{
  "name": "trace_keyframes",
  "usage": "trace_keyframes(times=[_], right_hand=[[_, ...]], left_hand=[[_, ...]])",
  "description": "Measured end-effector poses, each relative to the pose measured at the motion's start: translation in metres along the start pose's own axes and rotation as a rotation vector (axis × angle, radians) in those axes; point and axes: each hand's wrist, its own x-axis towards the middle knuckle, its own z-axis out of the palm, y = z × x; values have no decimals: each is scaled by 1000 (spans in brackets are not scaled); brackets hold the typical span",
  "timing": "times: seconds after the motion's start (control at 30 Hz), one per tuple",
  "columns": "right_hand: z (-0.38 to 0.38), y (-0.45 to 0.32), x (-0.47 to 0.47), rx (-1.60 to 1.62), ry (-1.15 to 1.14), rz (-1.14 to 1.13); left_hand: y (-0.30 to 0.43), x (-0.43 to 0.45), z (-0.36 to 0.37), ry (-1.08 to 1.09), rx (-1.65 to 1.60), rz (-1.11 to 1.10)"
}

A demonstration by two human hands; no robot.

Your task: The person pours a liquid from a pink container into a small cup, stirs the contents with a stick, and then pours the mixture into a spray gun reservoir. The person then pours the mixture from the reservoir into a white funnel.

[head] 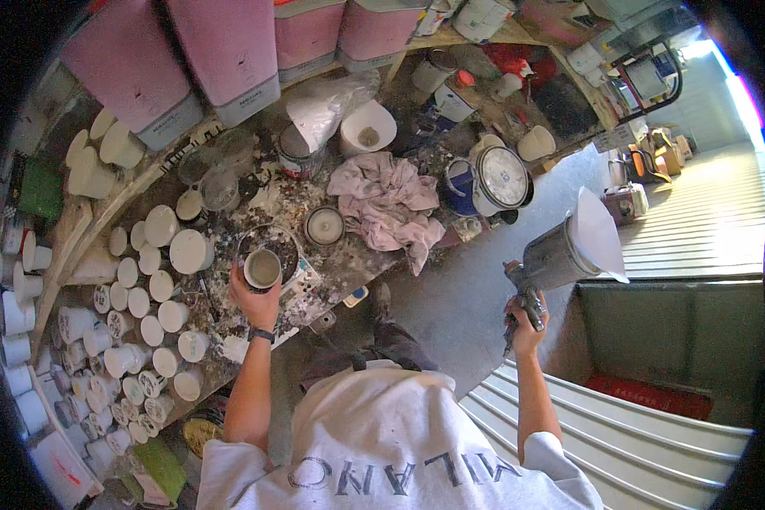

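My left hand (254, 306) is wrapped around a small cup (262, 269), seen from above with a greyish inside. The cup is over a larger dark-stained round container (278, 238) on the paint-spattered workbench (293, 191). Out to the right, my right hand (526, 328) grips a spray gun by its handle. A grey metal cup (550, 255) is mounted on the gun, and a white paper cone (596, 237) sits at the cup's mouth. A crumpled pink cloth (389, 204) and a round tin (324, 225) lie right of my left hand.
Many white lidded tubs (138, 303) crowd the bench's left end. Large pink canisters (229, 57) line the shelf behind. A white bucket (368, 127) and a lidded pail (502, 177) stand farther along. Ribbed white panels (612, 421) are at lower right.
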Motion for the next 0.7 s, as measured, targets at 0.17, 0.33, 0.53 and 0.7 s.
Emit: trace_keyframes(times=[0.17, 0.33, 0.53, 0.7], right_hand=[[4, 16, -14, 21, -49, 59], [-8, 75, 9, -321, -227, -171], [-2, 130, 46, -416, -448, -493], [23, 122, 80, -346, -596, -452]], left_hand=[[5, 7, -4, -5, 267, 170], [38, 3, -9, 35, 63, 102], [148, -16, -24, -31, -107, 56], [263, -40, -41, -211, -371, 52]])
